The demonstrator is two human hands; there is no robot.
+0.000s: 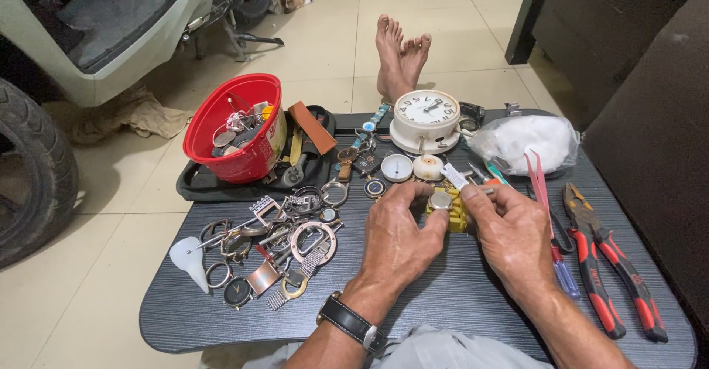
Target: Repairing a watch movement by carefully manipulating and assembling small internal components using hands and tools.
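1. Watch case, small, round and silvery, sits on a yellow holder block at the middle of the dark wood-grain desk; both hands meet over it.
2. Left hand, with a black leather-strap wristwatch on its wrist, has its grip nearly closed: thumb and fingertips pinch the left edge of the watch case and press on the block.
3. Right hand has its grip closed round a slim metal tool whose tip points at the case from 3 o'clock; the fingers curl tight.
4. At 10 o'clock from the hands a red plastic bowl full of small parts stands tilted on a black tray.
5. At 12 o'clock a cream round table clock stands, and beyond the desk edge the person's bare feet rest on the tiled floor.
6. At 1 o'clock lies a clear plastic bag of white wadding.
7. At 4 o'clock red-and-black handled pliers lie side by side; pink tweezers lie between them and the right hand.
8. At 9 o'clock a loose heap of watch bodies, metal bands and buckles is spread, well apart from the block, with a white plastic funnel at its left edge.
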